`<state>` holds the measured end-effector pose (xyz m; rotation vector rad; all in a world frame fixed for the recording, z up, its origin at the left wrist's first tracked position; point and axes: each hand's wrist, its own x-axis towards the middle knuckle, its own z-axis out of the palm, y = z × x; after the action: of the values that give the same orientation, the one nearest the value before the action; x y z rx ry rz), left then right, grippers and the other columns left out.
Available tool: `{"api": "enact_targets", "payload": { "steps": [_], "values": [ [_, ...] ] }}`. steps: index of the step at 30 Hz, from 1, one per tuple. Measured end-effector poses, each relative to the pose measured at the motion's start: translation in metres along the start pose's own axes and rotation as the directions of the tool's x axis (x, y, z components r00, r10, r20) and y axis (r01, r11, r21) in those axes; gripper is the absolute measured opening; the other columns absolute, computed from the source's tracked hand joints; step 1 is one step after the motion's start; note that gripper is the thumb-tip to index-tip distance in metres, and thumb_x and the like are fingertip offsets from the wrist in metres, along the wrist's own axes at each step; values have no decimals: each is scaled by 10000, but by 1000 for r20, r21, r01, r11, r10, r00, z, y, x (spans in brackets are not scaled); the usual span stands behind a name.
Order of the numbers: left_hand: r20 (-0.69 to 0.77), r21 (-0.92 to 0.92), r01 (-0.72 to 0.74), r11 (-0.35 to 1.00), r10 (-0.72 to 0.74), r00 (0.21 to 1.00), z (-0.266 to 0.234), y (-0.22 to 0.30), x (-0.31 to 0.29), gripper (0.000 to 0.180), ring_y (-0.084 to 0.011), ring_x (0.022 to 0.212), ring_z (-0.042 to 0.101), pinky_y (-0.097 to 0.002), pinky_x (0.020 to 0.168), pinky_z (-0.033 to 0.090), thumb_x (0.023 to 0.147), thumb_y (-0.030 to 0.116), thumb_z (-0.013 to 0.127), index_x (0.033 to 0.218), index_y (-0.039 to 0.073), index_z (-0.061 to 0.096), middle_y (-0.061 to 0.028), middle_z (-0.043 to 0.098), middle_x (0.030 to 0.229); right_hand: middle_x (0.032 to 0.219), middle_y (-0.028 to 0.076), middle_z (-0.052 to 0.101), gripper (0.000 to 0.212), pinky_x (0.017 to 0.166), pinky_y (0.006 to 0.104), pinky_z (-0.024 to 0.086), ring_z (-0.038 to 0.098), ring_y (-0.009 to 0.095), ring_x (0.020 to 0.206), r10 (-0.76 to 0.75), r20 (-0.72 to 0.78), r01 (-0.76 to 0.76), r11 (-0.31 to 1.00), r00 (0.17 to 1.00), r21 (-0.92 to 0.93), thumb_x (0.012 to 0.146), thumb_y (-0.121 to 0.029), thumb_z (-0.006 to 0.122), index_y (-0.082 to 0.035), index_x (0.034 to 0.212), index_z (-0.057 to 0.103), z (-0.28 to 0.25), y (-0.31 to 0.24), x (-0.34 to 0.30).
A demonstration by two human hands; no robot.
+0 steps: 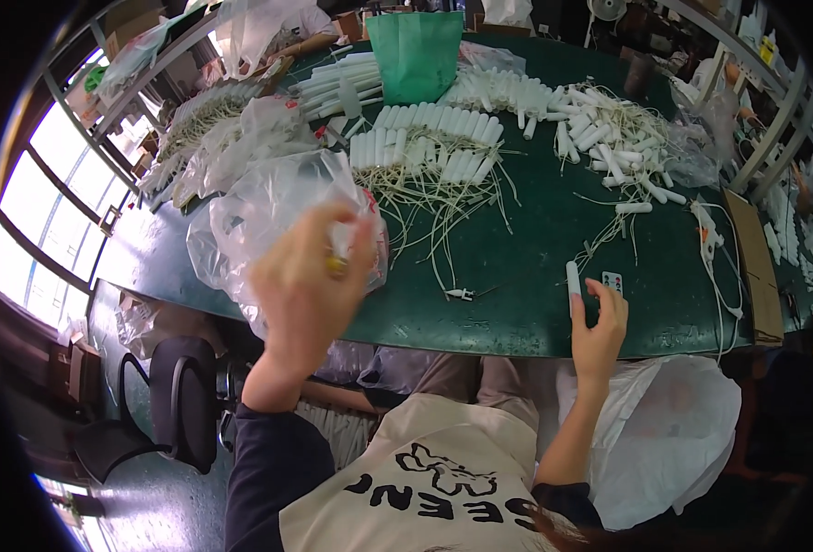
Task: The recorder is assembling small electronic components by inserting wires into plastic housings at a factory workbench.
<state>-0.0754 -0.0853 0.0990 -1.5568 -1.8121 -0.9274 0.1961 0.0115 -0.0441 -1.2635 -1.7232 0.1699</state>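
Visibly, the left hand (pixel 303 276) is raised and blurred; its grip cannot be told. Farther right, a white tube (pixel 572 275) on the green table (pixel 480 336) is touched at its near end by the thumb of the right hand (pixel 598 322), whose fingers are spread. Ideally, the tube should be steadied and nearby cords (pixel 443 241) kept untangled. Writing is noted: red print on a clear bag (pixel 232 221), dark lettering on an apron (pixel 425 428), small marks on a card (pixel 612 281).
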Motion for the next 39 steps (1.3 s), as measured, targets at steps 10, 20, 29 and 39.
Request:
{"api": "enact_targets", "payload": {
  "steps": [10, 20, 29, 39],
  "values": [
    [539, -321, -87, 943, 257, 802, 166, 32, -16, 241, -301, 589, 616, -415, 534, 459, 827, 332, 631, 814, 92, 607, -88, 617, 605, 989, 110, 530, 147, 714, 371, 472, 585, 292, 843, 35, 191, -51, 996, 981, 77, 752, -17, 671, -26, 894, 631, 17, 14, -10],
    [585, -446, -164, 880, 425, 691, 187, 62, -27, 248, -285, 578, 619, -400, 516, 462, 823, 331, 636, 808, 84, 614, -84, 629, 609, 950, 134, 580, 307, 671, 376, 480, 599, 313, 775, 18, 123, -17, 1000, 992, -7, 766, -20, 592, -21, 1073, 570, 11, 17, -10],
    [578, -424, -116, 898, 367, 729, 188, 62, -16, 243, -312, 589, 610, -425, 534, 457, 828, 320, 631, 801, 79, 617, -110, 597, 581, 726, 88, 530, 275, 497, 269, 392, 468, 165, 513, -69, 234, -42, 897, 970, 440, 762, 0, 533, -30, 1032, 583, -8, -25, -25],
    [787, -579, 425, 695, 340, 515, 226, 81, -3, 380, -152, 540, 476, -307, 533, 401, 902, 401, 558, 948, 46, 683, -46, 568, 595, 705, 76, 518, 230, 485, 274, 431, 512, 184, 525, -220, 269, 35, 830, 938, 557, 734, -14, 590, -39, 963, 579, 1, -35, -61]
  ]
}}
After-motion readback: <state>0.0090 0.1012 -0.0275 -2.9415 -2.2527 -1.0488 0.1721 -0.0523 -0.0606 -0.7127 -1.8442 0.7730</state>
